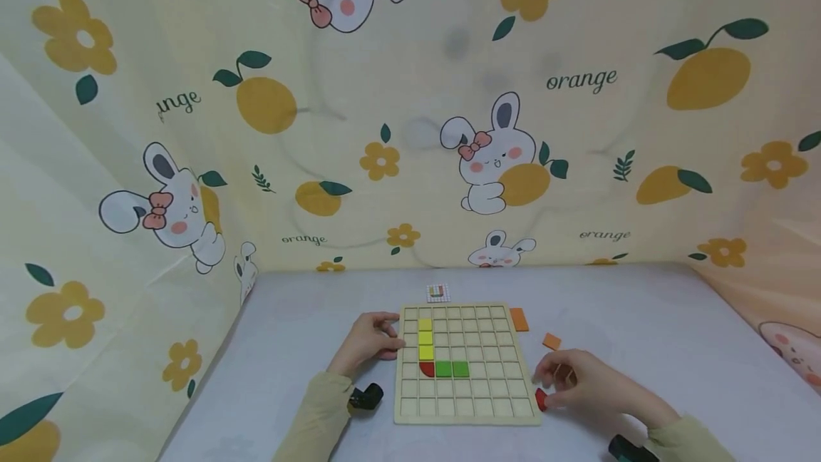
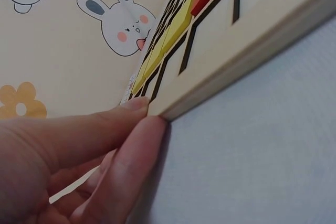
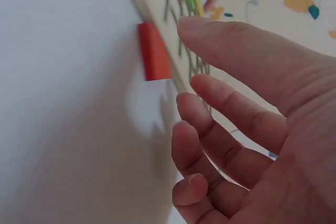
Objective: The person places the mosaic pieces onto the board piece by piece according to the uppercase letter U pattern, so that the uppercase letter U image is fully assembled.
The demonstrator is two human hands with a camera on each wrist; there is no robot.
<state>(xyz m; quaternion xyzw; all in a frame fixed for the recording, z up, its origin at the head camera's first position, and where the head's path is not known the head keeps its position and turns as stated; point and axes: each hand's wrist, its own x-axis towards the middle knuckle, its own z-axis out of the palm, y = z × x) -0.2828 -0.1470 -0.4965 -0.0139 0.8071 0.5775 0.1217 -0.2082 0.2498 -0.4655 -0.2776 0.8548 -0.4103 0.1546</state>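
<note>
A pale wooden grid board (image 1: 494, 401) lies on the table. In one column sit three yellow squares (image 1: 426, 339). Below them is a red quarter-round piece (image 1: 427, 369), with two green squares (image 1: 452, 369) to its right. My left hand (image 1: 368, 341) pinches the board's left edge, thumb on top and forefinger at the side in the left wrist view. Near the lower right edge, a loose red block (image 3: 152, 53) lies beside the board. My right hand (image 1: 586, 383) hovers close by it; in the right wrist view thumb and fingers are spread, with nothing gripped.
Behind the board lies a small printed pattern card (image 1: 438, 293). An orange rectangular piece (image 1: 519, 319) rests by the board's upper right corner, and a smaller orange piece (image 1: 551, 341) lies beyond my right hand. A printed curtain (image 1: 423, 77) hangs around the table.
</note>
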